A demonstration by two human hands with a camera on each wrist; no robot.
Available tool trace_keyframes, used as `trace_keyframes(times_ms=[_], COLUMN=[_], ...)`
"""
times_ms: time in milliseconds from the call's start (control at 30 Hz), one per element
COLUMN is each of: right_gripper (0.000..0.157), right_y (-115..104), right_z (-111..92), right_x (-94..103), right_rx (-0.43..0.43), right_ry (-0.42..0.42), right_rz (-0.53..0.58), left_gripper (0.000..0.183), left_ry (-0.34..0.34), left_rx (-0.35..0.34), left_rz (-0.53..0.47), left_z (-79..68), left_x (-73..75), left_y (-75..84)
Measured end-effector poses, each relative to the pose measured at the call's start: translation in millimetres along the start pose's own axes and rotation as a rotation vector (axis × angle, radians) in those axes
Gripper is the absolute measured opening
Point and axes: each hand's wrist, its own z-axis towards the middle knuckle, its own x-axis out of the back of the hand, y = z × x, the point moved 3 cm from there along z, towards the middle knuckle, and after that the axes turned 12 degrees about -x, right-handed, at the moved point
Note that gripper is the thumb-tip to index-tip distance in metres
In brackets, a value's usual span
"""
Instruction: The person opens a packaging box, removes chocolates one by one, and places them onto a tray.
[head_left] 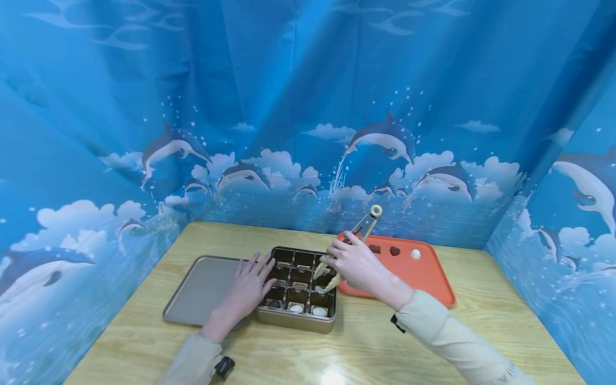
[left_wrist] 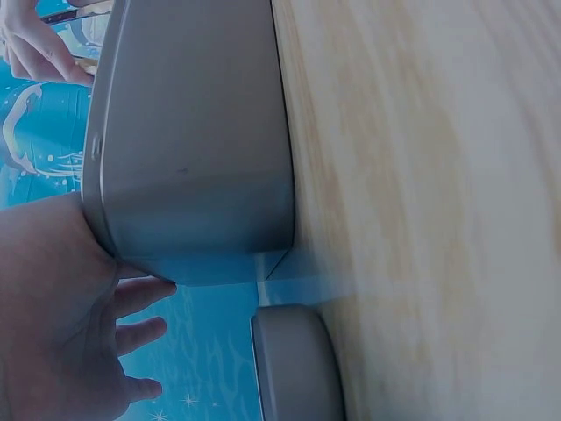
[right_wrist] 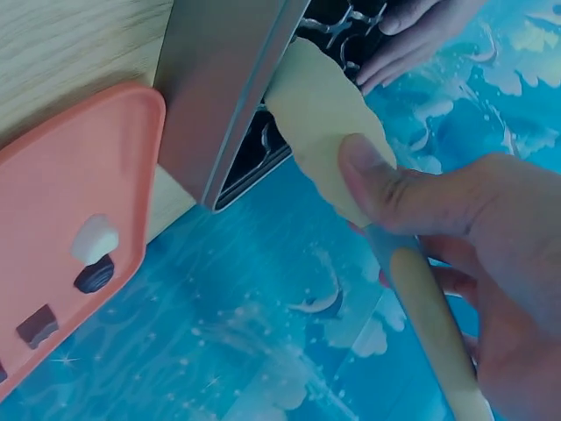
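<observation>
My right hand [head_left: 358, 264] grips a pair of tongs [right_wrist: 429, 324] with cream scalloped tips, its thumb pressing one arm. The tongs slant down into the right column of a divided metal box [head_left: 295, 320], their tips apart. A small pale piece [head_left: 321, 290] shows right at the lower tip. In the box's front row lie a dark piece [head_left: 275, 303] and two white pieces, one in the middle [head_left: 295, 308] and one at right [head_left: 319, 310]. My left hand [head_left: 250, 286] rests on the box's left edge, fingers spread and straight.
Right of the box lies an orange tray [head_left: 433, 278] bearing a brown square piece [head_left: 375, 249], a dark piece [head_left: 394, 251] and a white piece [head_left: 416, 254]. A grey metal lid [head_left: 202, 289] lies at left, partly under my left forearm. A blue dolphin curtain [head_left: 298, 107] surrounds the wooden table [head_left: 375, 342].
</observation>
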Motion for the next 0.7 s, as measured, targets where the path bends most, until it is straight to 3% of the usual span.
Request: trace_keyframes(times_ms=[167, 433, 700], right_gripper=[0.034, 0.031, 0.014], right_y=[-13.2, -30.7, -41.0], right_z=[10.0, 18.8, 19.0], right_x=[2.9, 3.7, -7.9], right_rx=[0.020, 0.041, 0.022], right_ry=[-0.028, -0.076, -0.043], right_rz=[-0.091, -0.236, -0.210], left_gripper=[0.053, 0.053, 0.053], left_ry=[0.012, 0.013, 0.004], left_rx=[-0.004, 0.000, 0.002], left_rz=[-0.001, 0.011, 0.002], left_z=[-0.1, 0.3, 0.5], left_x=[-0.2, -2.0, -2.4], left_y=[0.4, -0.8, -1.1])
